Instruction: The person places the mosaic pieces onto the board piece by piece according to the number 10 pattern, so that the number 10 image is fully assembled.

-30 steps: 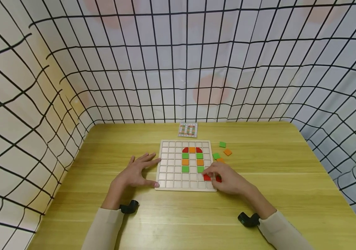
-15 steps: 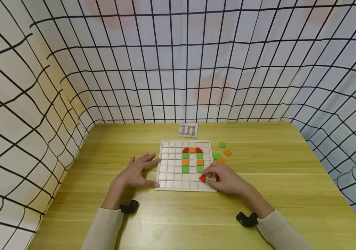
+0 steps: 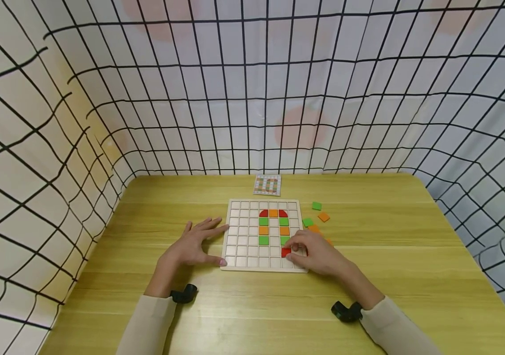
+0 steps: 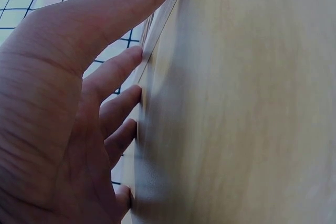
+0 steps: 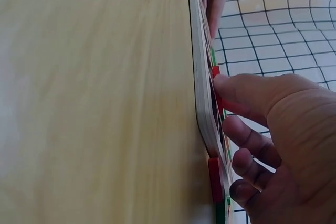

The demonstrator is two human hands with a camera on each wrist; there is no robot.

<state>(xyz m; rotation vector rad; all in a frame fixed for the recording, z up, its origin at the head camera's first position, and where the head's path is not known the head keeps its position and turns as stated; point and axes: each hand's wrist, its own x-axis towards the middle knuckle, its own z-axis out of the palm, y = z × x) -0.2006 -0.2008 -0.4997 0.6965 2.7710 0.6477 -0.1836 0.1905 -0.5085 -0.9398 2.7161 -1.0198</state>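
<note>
A pale gridded board [image 3: 243, 236] lies on the table with red, orange and green tiles forming an arch on it. My right hand [image 3: 319, 254] pinches a red tile [image 3: 285, 252] between thumb and fingers, at the cell below the right column's lowest green tile [image 3: 285, 240]. In the right wrist view, the thumb touches that red tile [image 5: 217, 71]; its exact seating in the cell cannot be told. My left hand [image 3: 190, 246] rests at the board's left edge, fingers spread, with thumb and index finger touching the rim. Another red tile [image 5: 215, 179] lies beside the board's right edge.
A small pattern card [image 3: 267, 185] lies behind the board. Right of the board are loose green tiles [image 3: 316, 206] and orange tiles [image 3: 323, 217], some partly hidden by my right hand. A grid-patterned cloth [image 3: 252, 98] surrounds the wooden table [image 3: 252, 305].
My right hand has shifted slightly left, carrying the red tile from one column further right to below the right green tile and turning it on the way. My left hand has stayed put.
</note>
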